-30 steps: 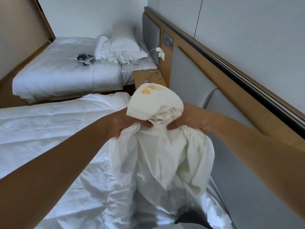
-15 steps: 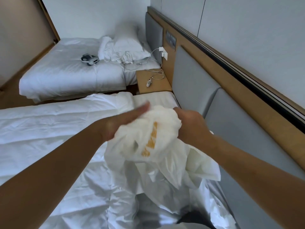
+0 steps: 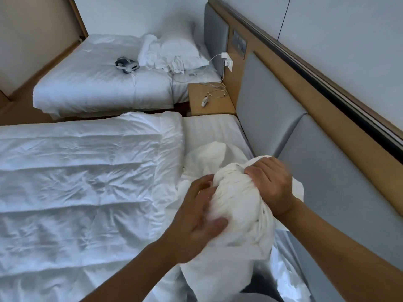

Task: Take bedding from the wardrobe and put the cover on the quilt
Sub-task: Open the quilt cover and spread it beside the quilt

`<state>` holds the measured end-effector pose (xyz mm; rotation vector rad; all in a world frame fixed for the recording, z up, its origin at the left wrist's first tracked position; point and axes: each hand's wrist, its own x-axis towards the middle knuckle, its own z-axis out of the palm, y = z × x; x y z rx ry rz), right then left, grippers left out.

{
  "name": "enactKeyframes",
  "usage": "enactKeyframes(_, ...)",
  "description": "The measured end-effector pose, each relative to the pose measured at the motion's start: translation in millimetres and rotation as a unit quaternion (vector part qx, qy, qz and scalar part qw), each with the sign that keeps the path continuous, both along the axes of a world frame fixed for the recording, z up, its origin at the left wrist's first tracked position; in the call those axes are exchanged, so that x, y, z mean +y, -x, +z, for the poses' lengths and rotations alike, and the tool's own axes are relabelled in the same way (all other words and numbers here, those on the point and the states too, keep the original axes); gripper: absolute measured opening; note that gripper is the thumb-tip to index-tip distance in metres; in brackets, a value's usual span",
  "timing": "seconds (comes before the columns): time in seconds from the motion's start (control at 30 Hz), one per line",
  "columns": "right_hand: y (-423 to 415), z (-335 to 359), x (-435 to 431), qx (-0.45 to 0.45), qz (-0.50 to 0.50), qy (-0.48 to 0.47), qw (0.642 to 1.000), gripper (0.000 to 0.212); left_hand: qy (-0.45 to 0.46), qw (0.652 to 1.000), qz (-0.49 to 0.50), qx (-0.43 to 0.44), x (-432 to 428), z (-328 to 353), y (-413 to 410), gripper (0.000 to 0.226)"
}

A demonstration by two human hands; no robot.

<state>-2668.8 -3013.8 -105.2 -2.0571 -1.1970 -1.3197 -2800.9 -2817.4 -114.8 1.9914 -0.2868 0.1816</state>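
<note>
A white quilt (image 3: 87, 182) lies spread over the near bed, quilted and wrinkled. At the bed's head end I hold a bunched-up white cover (image 3: 237, 199), gathered into a tight wad. My right hand (image 3: 270, 184) grips the top of the wad with curled fingers. My left hand (image 3: 198, 216) cups the wad's left side, fingers and thumb wrapped around the cloth. More of the cover hangs loose below the hands and trails onto the mattress. The hands are blurred by motion.
A grey padded headboard (image 3: 272, 118) runs along the right. A wooden nightstand (image 3: 216, 105) with white cables sits between the beds. The far bed (image 3: 98, 83) carries a pillow (image 3: 181, 51), crumpled linen and a headset (image 3: 126, 65). A charger (image 3: 226, 59) hangs from the wall socket.
The bundled cover has come down from chest height toward the head of the near bed. The orange print on it has turned out of sight, and both hands followed it down.
</note>
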Motion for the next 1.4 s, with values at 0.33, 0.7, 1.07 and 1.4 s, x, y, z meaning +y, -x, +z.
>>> enactKeyframes(0.33,7.6,-12.3,10.6,-0.012,0.071,0.015,0.997,0.019,0.025,0.99,0.082,0.114,13.5,22.4,-40.3,0.018)
enactKeyframes(0.7,5.3,-24.2,22.9,0.015,0.071,-0.008,0.997,0.032,0.27,0.912,-0.072,0.299,41.0,12.8,-58.6,0.029)
enactKeyframes(1.07,8.9,-27.8,20.7,0.026,0.073,-0.004,0.997,0.028,0.026,0.964,-0.11,0.242,47.8,29.0,-75.3,0.008)
enactKeyframes(1.4,26.6,-28.0,28.6,0.008,0.09,0.018,0.996,0.024,-0.069,0.992,0.005,0.107,27.2,34.6,-83.1,0.017)
